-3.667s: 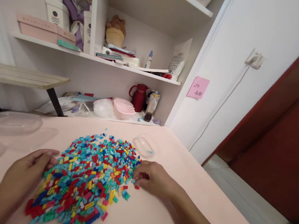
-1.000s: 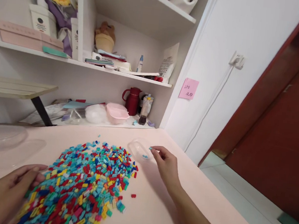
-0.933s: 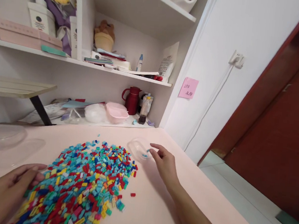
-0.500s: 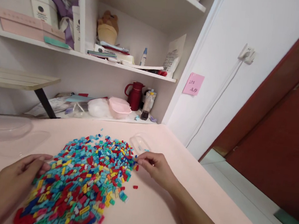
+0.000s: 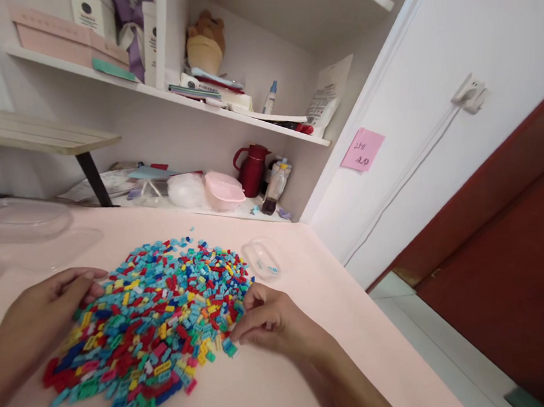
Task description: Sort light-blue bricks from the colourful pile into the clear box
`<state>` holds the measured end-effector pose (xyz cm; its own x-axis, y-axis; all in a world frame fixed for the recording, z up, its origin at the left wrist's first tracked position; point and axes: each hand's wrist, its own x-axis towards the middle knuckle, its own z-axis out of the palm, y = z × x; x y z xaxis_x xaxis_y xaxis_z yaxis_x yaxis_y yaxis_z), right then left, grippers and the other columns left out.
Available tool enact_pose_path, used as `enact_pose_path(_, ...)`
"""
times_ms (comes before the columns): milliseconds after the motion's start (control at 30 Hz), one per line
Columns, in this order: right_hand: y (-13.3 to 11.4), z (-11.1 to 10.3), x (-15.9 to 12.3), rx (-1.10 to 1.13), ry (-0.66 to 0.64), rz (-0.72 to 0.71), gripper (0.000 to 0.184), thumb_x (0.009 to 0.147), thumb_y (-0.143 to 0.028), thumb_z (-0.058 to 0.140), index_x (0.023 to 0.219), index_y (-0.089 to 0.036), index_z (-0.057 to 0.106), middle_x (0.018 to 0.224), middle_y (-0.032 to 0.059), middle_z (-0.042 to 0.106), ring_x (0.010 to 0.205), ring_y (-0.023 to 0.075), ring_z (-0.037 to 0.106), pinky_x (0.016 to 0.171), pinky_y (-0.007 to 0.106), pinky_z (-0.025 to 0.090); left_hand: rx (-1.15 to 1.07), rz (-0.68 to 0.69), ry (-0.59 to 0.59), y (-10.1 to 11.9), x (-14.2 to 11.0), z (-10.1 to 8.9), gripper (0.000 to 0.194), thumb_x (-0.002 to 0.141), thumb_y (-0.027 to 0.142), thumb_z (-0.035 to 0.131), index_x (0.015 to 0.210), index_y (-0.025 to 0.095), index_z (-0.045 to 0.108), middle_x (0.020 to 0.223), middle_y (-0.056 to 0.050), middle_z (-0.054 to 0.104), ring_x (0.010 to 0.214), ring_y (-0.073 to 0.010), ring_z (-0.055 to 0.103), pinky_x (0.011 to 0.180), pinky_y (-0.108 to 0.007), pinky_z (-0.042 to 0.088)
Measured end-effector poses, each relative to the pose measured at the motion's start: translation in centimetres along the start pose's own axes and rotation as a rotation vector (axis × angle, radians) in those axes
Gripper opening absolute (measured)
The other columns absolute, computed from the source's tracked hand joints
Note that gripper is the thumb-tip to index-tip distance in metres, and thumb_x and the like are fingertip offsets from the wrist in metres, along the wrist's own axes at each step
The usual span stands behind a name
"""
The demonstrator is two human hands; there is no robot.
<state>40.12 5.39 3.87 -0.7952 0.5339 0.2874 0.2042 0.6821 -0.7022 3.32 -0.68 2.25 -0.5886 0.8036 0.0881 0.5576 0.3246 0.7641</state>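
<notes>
A wide heap of small plastic building bricks (image 5: 169,303) in blue, red, yellow, green and other colours lies on the pale pink tabletop. At the heap's left edge is my left hand (image 5: 50,303), its fingers bent and the thumb against them. Whether a brick sits between them is hidden. On the opposite side my right hand (image 5: 273,323) touches the heap's right edge, thumb and index finger apart with a gap between them. No brick shows clearly in its grasp. Just beyond it stands a small clear plastic tray (image 5: 262,257) with a few light blue bricks inside.
Clear plastic containers (image 5: 17,222) lie at the left. Behind are a pink bowl (image 5: 225,191), a red jug (image 5: 253,170) and a bottle (image 5: 275,187) of dark liquid. A wooden stand (image 5: 41,131) juts in at left. Shelves hang above the table's back.
My right hand has moved from near the clear tray toward me along the heap's right edge, its fingers spreading. A loose red brick there is out of sight. The view has shifted slightly.
</notes>
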Motion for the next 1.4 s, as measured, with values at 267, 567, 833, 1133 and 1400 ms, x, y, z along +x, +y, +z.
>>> enact_pose_path(267, 0.0, 0.4, 0.0, -0.194, -0.128, -0.076, 0.015, 0.086, -0.033, 0.067, 0.097, -0.026, 0.076, 0.09, 0.0023, 0.054, 0.081, 0.012, 0.056, 0.071, 0.021, 0.045, -0.002, 0.008, 0.016, 0.2, -0.2, 0.0, 0.04, 0.071, 0.048, 0.045, 0.091, 0.023, 0.069, 0.085, -0.002, 0.076, 0.089, -0.0252, 0.067, 0.076, -0.031, 0.047)
enact_pose_path(567, 0.6, 0.0, -0.1, -0.071, -0.016, 0.039, 0.013, 0.083, -0.028, 0.07, 0.094, -0.023, 0.075, 0.092, 0.0029, 0.055, 0.077, 0.0115, 0.056, 0.063, 0.02, 0.046, 0.01, 0.001, 0.0, 0.2, -0.2, -0.2, 0.043, 0.07, 0.05, 0.044, 0.093, 0.023, 0.068, 0.084, -0.002, 0.074, 0.087, -0.0249, 0.067, 0.074, -0.031, 0.046)
enact_pose_path(833, 0.8, 1.4, 0.3, -0.108, -0.081, 0.016, 0.009, 0.083, -0.025, 0.069, 0.091, -0.024, 0.075, 0.09, 0.0027, 0.057, 0.079, 0.0124, 0.058, 0.067, 0.02, 0.047, -0.013, 0.011, -0.013, 0.1, -0.2, -0.1, 0.042, 0.07, 0.049, 0.044, 0.093, 0.023, 0.068, 0.086, -0.003, 0.075, 0.089, -0.0255, 0.067, 0.078, -0.032, 0.046)
enact_pose_path(1133, 1.1, 1.4, 0.2, -0.198, -0.078, 0.013, 0.014, 0.08, -0.019, 0.072, 0.093, -0.023, 0.074, 0.091, 0.0019, 0.06, 0.081, 0.0122, 0.06, 0.07, 0.019, 0.046, 0.013, 0.004, -0.016, -0.3, 0.1, 0.0, 0.04, 0.074, 0.049, 0.044, 0.095, 0.024, 0.068, 0.087, -0.001, 0.075, 0.09, -0.0239, 0.067, 0.077, -0.03, 0.046)
enact_pose_path(1400, 0.8, 1.1, 0.5, -0.121, 0.114, 0.038, 0.011, 0.079, -0.016, 0.07, 0.087, -0.022, 0.074, 0.085, 0.0024, 0.059, 0.069, 0.0112, 0.056, 0.062, 0.021, 0.045, -0.054, 0.009, 0.0, -0.6, 0.0, 0.0, 0.043, 0.072, 0.052, 0.046, 0.094, 0.022, 0.068, 0.081, -0.002, 0.074, 0.084, -0.0239, 0.067, 0.074, -0.03, 0.048)
